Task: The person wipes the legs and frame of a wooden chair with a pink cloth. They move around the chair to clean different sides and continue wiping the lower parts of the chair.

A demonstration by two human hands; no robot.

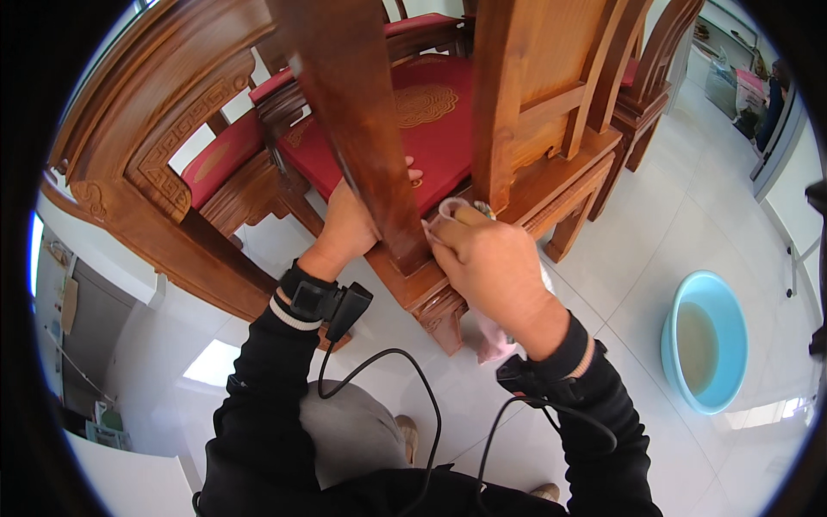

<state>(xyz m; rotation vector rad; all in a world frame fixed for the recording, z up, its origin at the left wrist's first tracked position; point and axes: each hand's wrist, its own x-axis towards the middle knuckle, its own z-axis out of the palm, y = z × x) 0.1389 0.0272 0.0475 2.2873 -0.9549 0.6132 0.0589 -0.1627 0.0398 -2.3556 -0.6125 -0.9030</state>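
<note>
A wooden dining chair with a reddish-brown finish stands before me. My right hand [488, 258] grips a pale pink cloth [494, 342], bunched at the fingertips against the rear of the seat frame [536, 187], between a corner post [371, 129] and the back panel [549, 58]. The rest of the cloth hangs below the hand. My left hand [349, 223] reaches behind the corner post, its wrist side close against the wood. Two fingertips show past the post's far side, above the red seat cushion [439, 136] with its gold pattern. The post hides most of that hand.
On the tiled floor at right sits a light blue basin [733, 362] holding murky water. A carved chair back [148, 116] rises at left, and another wooden chair [646, 84] stands beyond. Bags [736, 90] lie at upper right. Black cables [429, 394] hang from devices on both wrists.
</note>
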